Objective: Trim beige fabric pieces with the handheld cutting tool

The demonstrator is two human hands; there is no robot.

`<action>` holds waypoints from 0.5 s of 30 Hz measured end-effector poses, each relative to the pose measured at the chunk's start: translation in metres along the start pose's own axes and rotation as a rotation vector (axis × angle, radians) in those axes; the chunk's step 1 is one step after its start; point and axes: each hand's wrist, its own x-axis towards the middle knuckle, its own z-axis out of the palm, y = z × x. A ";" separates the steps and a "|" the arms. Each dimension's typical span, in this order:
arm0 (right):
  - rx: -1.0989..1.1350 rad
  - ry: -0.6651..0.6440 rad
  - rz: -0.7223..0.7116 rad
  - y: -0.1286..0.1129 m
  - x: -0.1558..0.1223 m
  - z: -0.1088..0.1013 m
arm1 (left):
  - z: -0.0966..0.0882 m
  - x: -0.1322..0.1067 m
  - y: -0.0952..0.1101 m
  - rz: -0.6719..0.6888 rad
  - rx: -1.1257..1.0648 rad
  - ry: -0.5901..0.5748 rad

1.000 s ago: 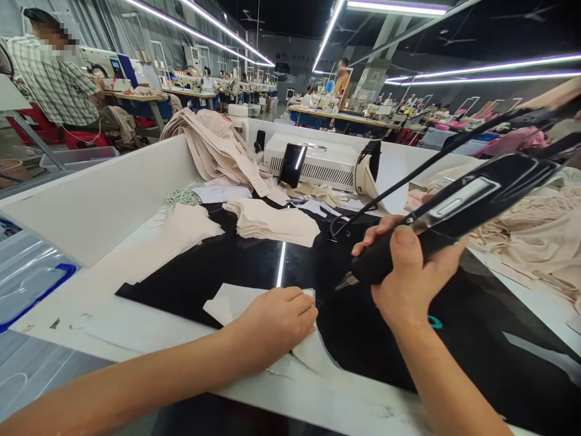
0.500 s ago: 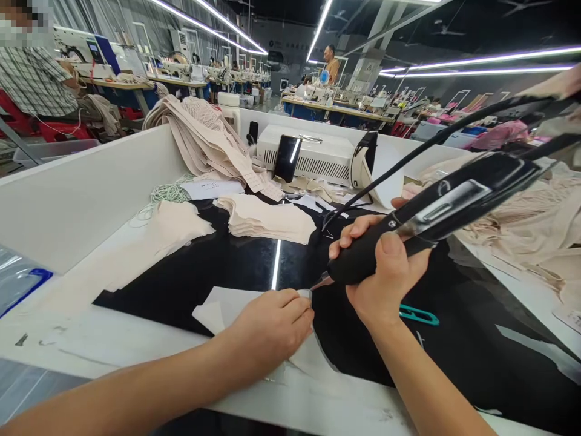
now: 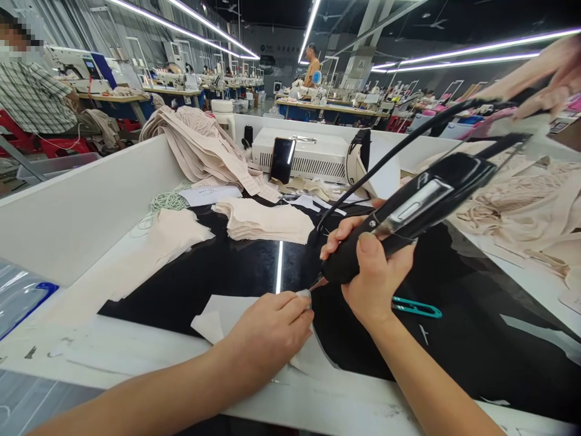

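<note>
My right hand (image 3: 374, 281) wraps around a black corded handheld tool (image 3: 408, 212) with a thin metal tip. The tool slants down to the left, its tip close to my left fingertips. My left hand (image 3: 276, 324) is closed, pinching the edge of a white piece of material (image 3: 229, 310) at the front of the black work surface (image 3: 209, 260). Whether this piece is cloth or paper I cannot tell; my left hand covers part of it. Just right of my right wrist lie teal thread snips (image 3: 417, 307).
Stacked cream cloth pieces (image 3: 267, 221) lie beyond my hands. Behind them stand a phone (image 3: 282, 160) and a white vented box (image 3: 318, 158). Cloth bundles (image 3: 195, 142) are heaped at back left. Another person's hand (image 3: 551, 79) reaches in at upper right, near the cord (image 3: 399, 142).
The tool and my right hand have shifted slightly left in view. My left hand stays pinched on the white piece. The other person's hand shows more fully at upper right.
</note>
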 end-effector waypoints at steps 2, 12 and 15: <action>-0.001 -0.004 -0.005 0.000 0.000 0.001 | -0.001 -0.002 0.001 0.004 0.010 -0.015; -0.017 0.035 0.025 -0.002 0.001 0.002 | -0.001 0.000 0.003 0.033 0.105 -0.083; -0.003 0.030 0.020 -0.001 0.001 0.001 | -0.001 0.001 0.003 0.033 0.115 -0.055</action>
